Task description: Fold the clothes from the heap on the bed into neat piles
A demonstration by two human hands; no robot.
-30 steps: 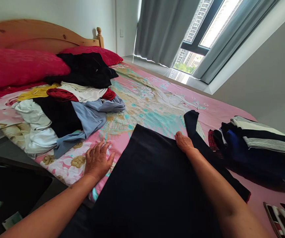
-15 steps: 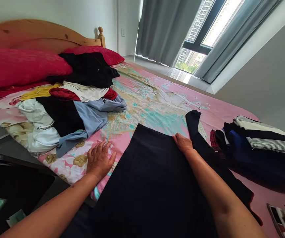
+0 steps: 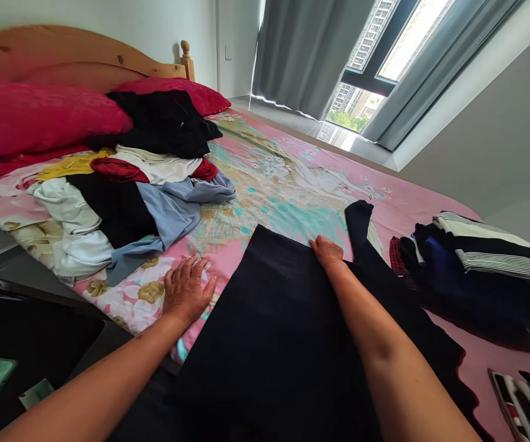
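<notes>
garment: black cloth (image 3: 278, 331) spread flat on bed (image 3: 292, 184), near edge
left hand (image 3: 186, 291): fingers spread, flat on sheet beside cloth
right hand (image 3: 327, 252): pinching cloth's far edge
right: folded stack (image 3: 481, 270)
left: loose clothes pile (image 3: 126, 184)

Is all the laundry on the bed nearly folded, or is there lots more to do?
Some is done: a folded stack sits on the bed's right side. In hand now is a dark garment spread flat; the right hand presses its far edge, and the left hand lies flat on the floral sheet beside it. Left to do: a jumbled pile of clothes by the red pillows. So roughly halfway.
</notes>
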